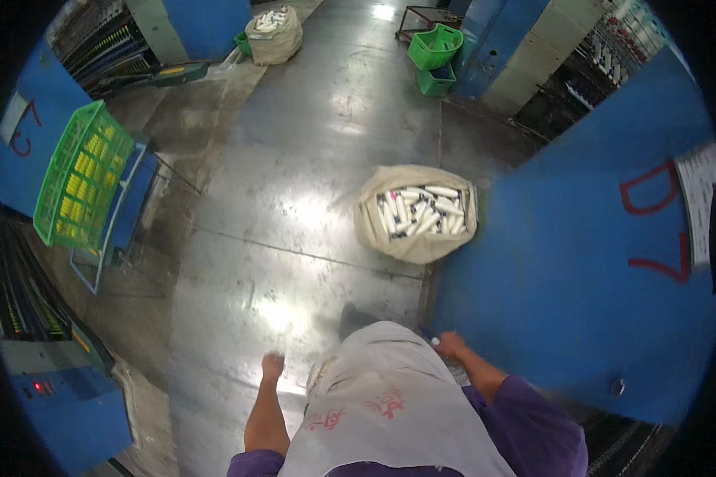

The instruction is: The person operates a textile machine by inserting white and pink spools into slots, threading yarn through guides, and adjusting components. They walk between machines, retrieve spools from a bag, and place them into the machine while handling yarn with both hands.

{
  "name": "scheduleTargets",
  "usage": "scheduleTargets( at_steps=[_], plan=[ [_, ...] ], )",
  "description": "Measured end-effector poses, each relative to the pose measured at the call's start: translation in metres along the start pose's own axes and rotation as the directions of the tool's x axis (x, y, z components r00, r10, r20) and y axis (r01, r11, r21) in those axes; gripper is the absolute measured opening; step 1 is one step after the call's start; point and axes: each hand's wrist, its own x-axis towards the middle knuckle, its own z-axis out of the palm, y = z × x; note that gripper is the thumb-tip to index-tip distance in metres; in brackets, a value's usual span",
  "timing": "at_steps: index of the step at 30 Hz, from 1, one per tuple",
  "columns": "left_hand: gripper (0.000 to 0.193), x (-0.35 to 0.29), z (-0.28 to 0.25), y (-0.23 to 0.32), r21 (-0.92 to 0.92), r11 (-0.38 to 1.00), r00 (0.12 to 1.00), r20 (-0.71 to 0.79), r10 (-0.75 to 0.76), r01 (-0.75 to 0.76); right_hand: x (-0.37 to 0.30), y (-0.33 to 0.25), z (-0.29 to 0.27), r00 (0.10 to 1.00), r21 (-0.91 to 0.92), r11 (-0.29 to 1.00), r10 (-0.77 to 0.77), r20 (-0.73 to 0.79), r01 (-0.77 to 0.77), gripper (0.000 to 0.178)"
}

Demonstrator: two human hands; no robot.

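My left hand (273, 366) hangs over the floor at my left side, its fingers curled in, and nothing shows in it. On the other side, my right hand (451, 345) is closed around a small dark thing with a white end (434, 341), close to the blue machine panel; its kind is too small to tell. Ahead of that hand, a beige cloth sack (374, 226) stands on the floor against the panel. White yarn bobbins (422, 213) with dark ends fill its open top, along with one pink piece.
To the left, a green crate (78, 163) of yellow bobbins rests tilted on a blue-framed cart (123, 203). Blue machine cabinets (581, 262) flank the grey floor (294, 159). Farther off stand another filled sack (274, 44) and stacked green crates (436, 49).
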Motion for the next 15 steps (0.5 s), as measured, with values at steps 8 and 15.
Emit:
scheduleTargets(
  at_steps=[8,15],
  plan=[
    [0.020,-0.001,-0.075,-0.031,0.417,0.879,0.973,0.080,0.216,-0.229,0.151,-0.120,-0.232,0.956,0.056,0.986,-0.138,-0.260,0.157,0.042],
    [0.018,0.258,-0.195,0.127,0.021,0.997,0.984,0.160,-0.083,0.081,0.278,-0.181,-0.347,0.942,0.306,0.942,-0.027,-0.334,0.135,0.051]
  ],
)
